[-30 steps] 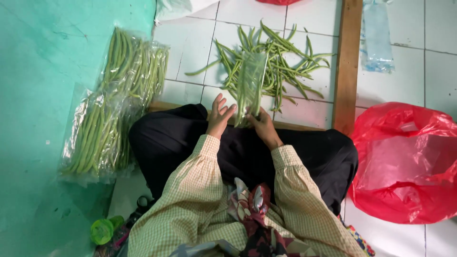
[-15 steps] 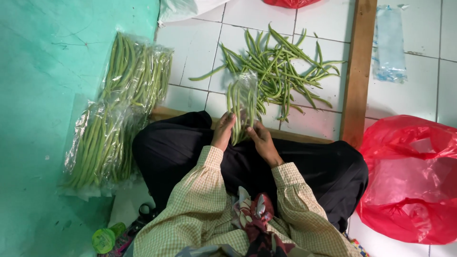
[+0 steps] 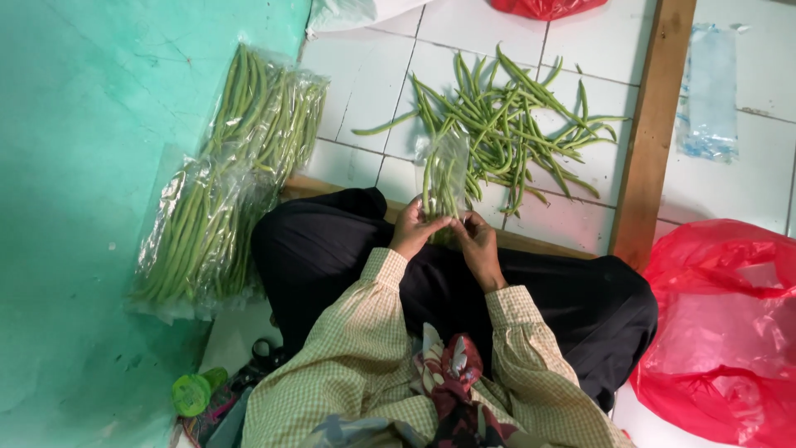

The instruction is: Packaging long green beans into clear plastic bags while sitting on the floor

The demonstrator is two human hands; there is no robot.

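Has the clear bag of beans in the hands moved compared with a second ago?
Yes. The clear bag has come down and back from over the loose bean pile, toward the lap.

A white tiled floor (image 3: 365,91), crossed by a brown wooden strip (image 3: 651,124), is strewn at twelve o'clock with loose green long beans (image 3: 514,124). Clear plastic bags packed with green beans (image 3: 224,191) are stacked at nine o'clock, a crumpled red plastic bag (image 3: 721,323) at four o'clock.
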